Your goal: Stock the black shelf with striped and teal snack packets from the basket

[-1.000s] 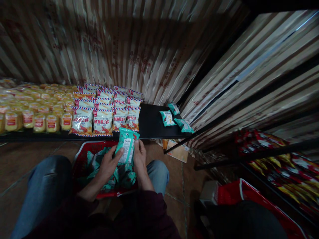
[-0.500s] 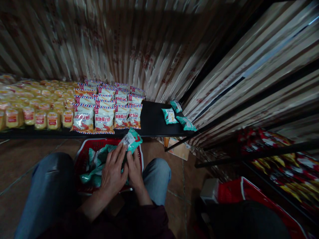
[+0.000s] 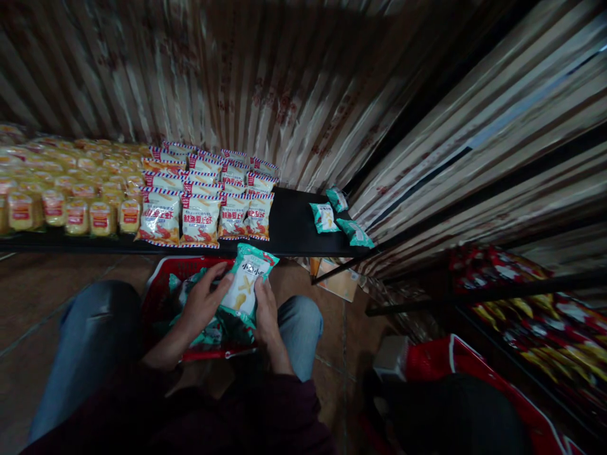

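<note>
Between my two hands is a teal-and-white snack bag [image 3: 243, 287], its printed front turned up toward me. My left hand [image 3: 202, 303] grips its left side, thumb along the edge. My right hand [image 3: 268, 316] has its thumb on the bag's right side; its other fingers are hidden behind. Just below, a red basket [image 3: 154, 284] between my knees holds several more teal bags [image 3: 208, 332]. On the black shelf [image 3: 294, 221] in front, three teal bags [image 3: 325, 218] lie at the right end. White-and-orange snack bags [image 3: 200, 218] stand in rows to their left.
Yellow packaged cakes [image 3: 99, 218] fill the shelf's left part. A cardboard piece [image 3: 336, 281] lies beneath the shelf. At right are another red basket [image 3: 427, 357], a dark rounded shape before it, and a rack of red-and-yellow packets [image 3: 545, 328]. Corrugated sheeting rises behind.
The teal bag has been turned so its white printed front faces me. My hands have moved apart to its two sides. The view has shifted slightly.
</note>
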### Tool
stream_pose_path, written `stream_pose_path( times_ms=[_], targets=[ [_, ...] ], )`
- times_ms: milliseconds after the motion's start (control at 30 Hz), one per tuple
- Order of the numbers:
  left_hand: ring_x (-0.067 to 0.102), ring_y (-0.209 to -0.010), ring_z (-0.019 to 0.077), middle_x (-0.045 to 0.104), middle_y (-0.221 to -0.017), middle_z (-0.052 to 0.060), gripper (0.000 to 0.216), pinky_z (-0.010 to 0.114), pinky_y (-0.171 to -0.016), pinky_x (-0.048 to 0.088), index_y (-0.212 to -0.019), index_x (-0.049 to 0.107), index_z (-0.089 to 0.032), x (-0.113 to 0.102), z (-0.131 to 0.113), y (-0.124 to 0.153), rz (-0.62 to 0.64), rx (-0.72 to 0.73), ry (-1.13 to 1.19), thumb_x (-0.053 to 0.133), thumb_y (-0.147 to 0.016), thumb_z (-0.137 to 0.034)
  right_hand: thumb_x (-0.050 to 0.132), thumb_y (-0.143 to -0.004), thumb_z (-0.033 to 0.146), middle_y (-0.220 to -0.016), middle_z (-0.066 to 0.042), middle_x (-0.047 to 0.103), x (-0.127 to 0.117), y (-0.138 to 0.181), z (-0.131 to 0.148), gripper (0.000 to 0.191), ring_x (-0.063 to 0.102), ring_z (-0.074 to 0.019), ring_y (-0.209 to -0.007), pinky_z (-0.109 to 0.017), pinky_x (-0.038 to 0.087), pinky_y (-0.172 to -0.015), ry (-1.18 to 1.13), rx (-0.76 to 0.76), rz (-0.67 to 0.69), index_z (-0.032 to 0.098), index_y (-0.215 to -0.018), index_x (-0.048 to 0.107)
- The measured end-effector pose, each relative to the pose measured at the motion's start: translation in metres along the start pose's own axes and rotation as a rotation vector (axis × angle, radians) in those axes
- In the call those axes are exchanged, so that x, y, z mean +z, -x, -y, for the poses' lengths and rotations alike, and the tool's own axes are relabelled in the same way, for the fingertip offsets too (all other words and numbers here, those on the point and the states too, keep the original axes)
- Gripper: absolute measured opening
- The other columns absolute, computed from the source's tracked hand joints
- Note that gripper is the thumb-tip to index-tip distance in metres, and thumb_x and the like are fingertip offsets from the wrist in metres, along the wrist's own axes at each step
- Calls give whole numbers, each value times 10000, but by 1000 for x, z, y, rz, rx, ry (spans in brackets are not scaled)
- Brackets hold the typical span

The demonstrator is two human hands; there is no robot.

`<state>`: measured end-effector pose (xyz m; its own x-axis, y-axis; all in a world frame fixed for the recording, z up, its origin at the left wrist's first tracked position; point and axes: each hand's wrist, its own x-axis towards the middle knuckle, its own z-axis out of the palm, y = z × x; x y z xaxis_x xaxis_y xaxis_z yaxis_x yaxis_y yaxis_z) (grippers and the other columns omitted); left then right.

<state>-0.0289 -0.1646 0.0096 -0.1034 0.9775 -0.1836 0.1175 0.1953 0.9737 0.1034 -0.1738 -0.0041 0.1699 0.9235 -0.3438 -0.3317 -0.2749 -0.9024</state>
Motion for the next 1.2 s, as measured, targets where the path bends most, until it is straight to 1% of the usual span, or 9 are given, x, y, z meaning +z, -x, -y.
stream_pose_path(
  times_ms=[133,233,400,467,633,800,933,1067,1200],
  targets=[
    [657,-936,273,705,-1030,102,607,373,-807,518,-1094,631,-146,5,-6,0,126,-89,141,613,-691,-600,575,-793,588,-983,-26,709,-3,-1,-4,514,664,-174,-748,-277,530,-661,99,-39,82,242,-1172,589],
    [672,-810,261,721,-928,92,596,363,-713,532,-1055,625,-140,12,-6,3,49,-115,186,612,-682,-605,558,-802,603,-945,-32,711,-5,1,3,485,651,-170,-743,-266,517,-666,215,-109,88,220,-1094,620],
    [662,-853,253,714,-959,70,453,372,-783,510,-1029,626,-202,22,1,10,-5,6,-39,546,-765,-562,494,-814,657,-1095,-43,686,-7,5,20,535,641,-200,-941,-274,511,-744,215,-90,102,228,-1095,646],
    [647,-945,260,698,-1040,81,454,379,-841,492,-1072,612,-210,26,2,13,-37,44,-82,536,-777,-547,482,-810,673,-1100,-49,686,-5,6,19,552,633,-213,-985,-284,509,-774,201,-95,34,228,-1089,650],
    [596,-1098,278,649,-1165,121,545,421,-955,436,-1144,553,-193,37,-6,20,-103,64,-131,522,-764,-584,453,-846,641,-966,-70,707,-2,5,9,511,624,-222,-979,-302,489,-818,287,-309,-137,212,-1025,665],
    [627,-981,278,684,-1009,119,503,422,-897,463,-979,569,-198,44,-18,22,-160,73,-164,425,-762,-628,397,-894,594,-946,-65,706,-6,6,17,505,631,-199,-906,-302,491,-810,422,-415,-143,185,-1052,647],
    [640,-910,267,690,-930,97,471,402,-840,480,-929,565,-218,46,-29,16,-153,107,-160,391,-774,-627,442,-891,563,-1091,-71,683,-13,13,29,463,616,-204,-1014,-307,477,-877,429,-420,-54,211,-1133,618],
    [646,-896,239,699,-929,68,465,366,-827,483,-942,571,-230,53,-41,6,-94,126,-128,389,-789,-629,450,-906,526,-1182,-80,649,-21,17,37,469,592,-206,-1095,-305,465,-908,401,-409,22,211,-1239,551],
    [626,-1018,252,684,-1064,111,532,381,-907,465,-997,568,-199,71,-45,-8,-82,110,-118,373,-767,-637,415,-908,556,-1069,-82,688,-28,7,42,463,648,-202,-930,-293,503,-792,358,-399,-16,196,-1148,582]
  ],
)
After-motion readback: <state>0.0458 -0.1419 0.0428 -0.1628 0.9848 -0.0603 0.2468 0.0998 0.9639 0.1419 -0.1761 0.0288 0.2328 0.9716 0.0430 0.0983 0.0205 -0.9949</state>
